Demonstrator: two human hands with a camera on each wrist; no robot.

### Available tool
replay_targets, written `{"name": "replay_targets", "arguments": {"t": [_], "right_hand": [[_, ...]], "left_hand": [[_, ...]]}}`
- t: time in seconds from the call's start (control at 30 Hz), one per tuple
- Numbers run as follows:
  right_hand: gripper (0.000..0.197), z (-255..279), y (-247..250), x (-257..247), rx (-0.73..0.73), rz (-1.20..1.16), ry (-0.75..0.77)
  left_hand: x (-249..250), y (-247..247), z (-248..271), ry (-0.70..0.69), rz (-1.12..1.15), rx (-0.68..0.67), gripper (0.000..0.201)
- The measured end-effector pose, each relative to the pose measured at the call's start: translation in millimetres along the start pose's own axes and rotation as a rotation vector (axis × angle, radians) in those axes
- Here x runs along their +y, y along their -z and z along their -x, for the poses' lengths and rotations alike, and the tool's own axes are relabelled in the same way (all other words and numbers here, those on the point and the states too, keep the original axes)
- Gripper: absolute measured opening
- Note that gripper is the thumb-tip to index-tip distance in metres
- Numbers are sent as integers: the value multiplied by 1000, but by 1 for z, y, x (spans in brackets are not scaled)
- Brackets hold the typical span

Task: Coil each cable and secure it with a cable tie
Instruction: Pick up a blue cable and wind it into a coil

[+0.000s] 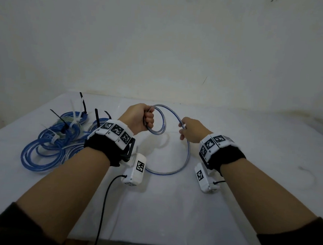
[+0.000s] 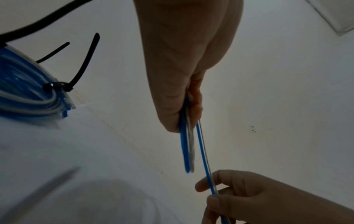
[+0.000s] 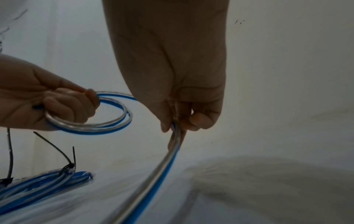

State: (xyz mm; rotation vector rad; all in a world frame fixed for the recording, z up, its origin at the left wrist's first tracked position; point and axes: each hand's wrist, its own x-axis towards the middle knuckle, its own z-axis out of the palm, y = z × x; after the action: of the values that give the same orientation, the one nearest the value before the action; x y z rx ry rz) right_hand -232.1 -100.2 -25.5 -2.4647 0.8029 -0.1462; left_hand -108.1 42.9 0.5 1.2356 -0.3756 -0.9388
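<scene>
Two hands at work: the left hand is curled round a small coil of the blue-and-clear cable, held above the table; the right hand pinches the free run just beside it.
Step in hand: coiling is judged under way; a loose length trails in an arc on the tabletop.
Next move: the pinched run is to be brought round to the left fist as another loop, the slack fed evenly; a tie is needed afterwards.
Done already: tied coils lie in a heap at the left, black and white tie tails sticking up.
Surface: a table covered in white cloth.
Room: a plain pale wall behind, dimly lit.
</scene>
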Motion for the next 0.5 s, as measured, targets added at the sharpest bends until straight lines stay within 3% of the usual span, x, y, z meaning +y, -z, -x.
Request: {"name": "replay_targets", "arguments": {"t": [0.13, 0.27, 0.4, 0.5], "right_hand": [[11, -4, -4, -11, 93, -189, 38], [12, -7, -6, -29, 40, -434, -6], [24, -10, -7, -41, 60, -476, 32], [17, -13, -9, -45, 81, -448, 52]], "left_hand": [[14, 3, 0, -139, -1, 65, 31], [28, 8, 3, -277, -89, 147, 30], [43, 16, 8, -340, -112, 238, 26], [51, 26, 10, -355, -124, 295, 26]]}}
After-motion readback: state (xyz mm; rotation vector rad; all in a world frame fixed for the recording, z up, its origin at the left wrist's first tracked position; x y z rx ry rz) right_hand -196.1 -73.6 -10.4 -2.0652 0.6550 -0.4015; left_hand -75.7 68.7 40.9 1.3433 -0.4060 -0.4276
